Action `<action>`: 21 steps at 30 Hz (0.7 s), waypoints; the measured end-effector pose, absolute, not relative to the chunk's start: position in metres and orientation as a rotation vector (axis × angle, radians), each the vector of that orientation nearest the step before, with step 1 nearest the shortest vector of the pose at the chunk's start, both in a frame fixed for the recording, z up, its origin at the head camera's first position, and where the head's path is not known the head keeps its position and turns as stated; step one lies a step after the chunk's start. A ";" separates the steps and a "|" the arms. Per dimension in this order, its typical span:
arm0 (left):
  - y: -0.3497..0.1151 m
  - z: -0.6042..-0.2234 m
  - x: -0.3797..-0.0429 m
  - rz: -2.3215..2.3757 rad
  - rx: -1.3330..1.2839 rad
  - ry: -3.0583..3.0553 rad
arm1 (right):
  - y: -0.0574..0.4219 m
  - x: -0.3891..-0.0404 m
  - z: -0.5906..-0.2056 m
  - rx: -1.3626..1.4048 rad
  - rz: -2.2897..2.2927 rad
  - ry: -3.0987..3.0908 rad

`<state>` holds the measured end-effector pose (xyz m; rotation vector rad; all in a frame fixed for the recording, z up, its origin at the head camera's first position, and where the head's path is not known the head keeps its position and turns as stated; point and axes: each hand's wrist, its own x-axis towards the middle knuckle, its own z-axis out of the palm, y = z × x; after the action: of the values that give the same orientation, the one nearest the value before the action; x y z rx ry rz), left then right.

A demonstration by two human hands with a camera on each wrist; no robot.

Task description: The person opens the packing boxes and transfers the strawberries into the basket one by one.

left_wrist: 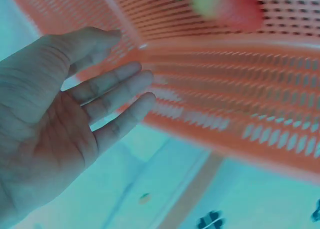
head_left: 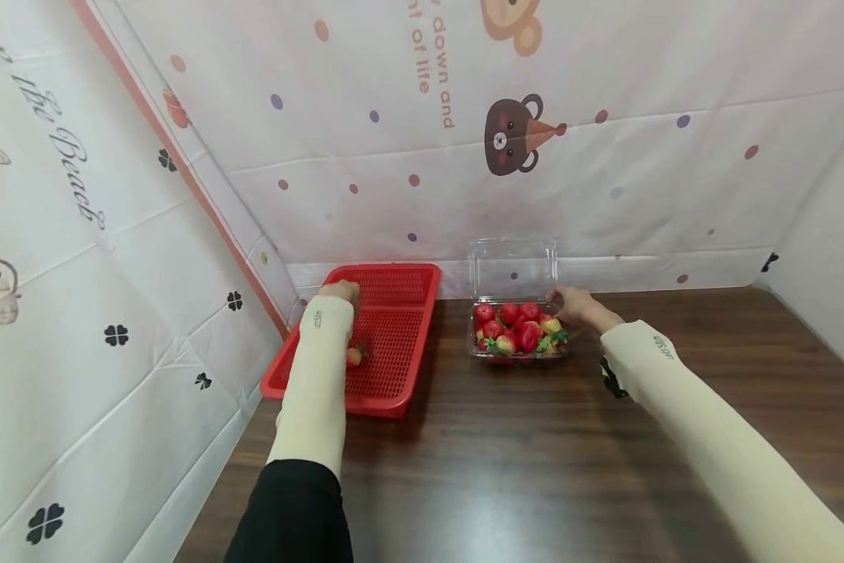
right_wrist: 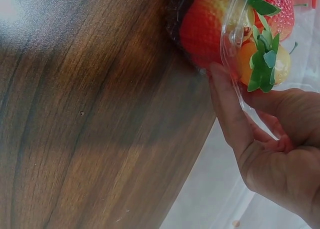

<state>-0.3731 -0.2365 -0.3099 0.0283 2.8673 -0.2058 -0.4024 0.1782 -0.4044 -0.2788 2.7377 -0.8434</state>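
My left hand (head_left: pixel 342 293) is over the far left part of a red perforated basket (head_left: pixel 422 344). In the left wrist view its fingers (left_wrist: pixel 117 94) are loosely extended and hold nothing. One strawberry (head_left: pixel 353 358) lies in the basket, partly behind my forearm in the head view. To the right stands a clear plastic box (head_left: pixel 516 356) filled with strawberries (head_left: pixel 530 336), its lid (head_left: pixel 513 262) raised at the back. My right hand (head_left: pixel 582 307) pinches the box's right rim, thumb on the inner side and fingers outside, as the right wrist view shows.
Everything stands on a dark wooden table (head_left: pixel 464 453). A printed white sheet (head_left: pixel 393 156) hangs behind the table, close to the basket and the raised lid. Another sheet (head_left: pixel 147 375) runs down the left side beside the basket.
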 end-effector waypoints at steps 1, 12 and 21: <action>-0.233 -0.304 -0.379 -0.215 0.033 2.851 | 0.179 -0.404 -0.405 -0.259 -0.862 2.721; -0.169 -0.266 -0.413 -0.155 0.205 2.880 | 0.189 -0.407 -0.404 -0.267 -0.842 2.764; -0.083 -0.290 -0.413 -0.304 0.887 2.735 | 0.180 -0.398 -0.401 -0.298 -0.812 2.786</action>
<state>-0.4128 -0.0831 -0.2901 0.8870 2.7350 -0.3036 -0.3979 0.1801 -0.4014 -0.2983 2.7864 -0.8118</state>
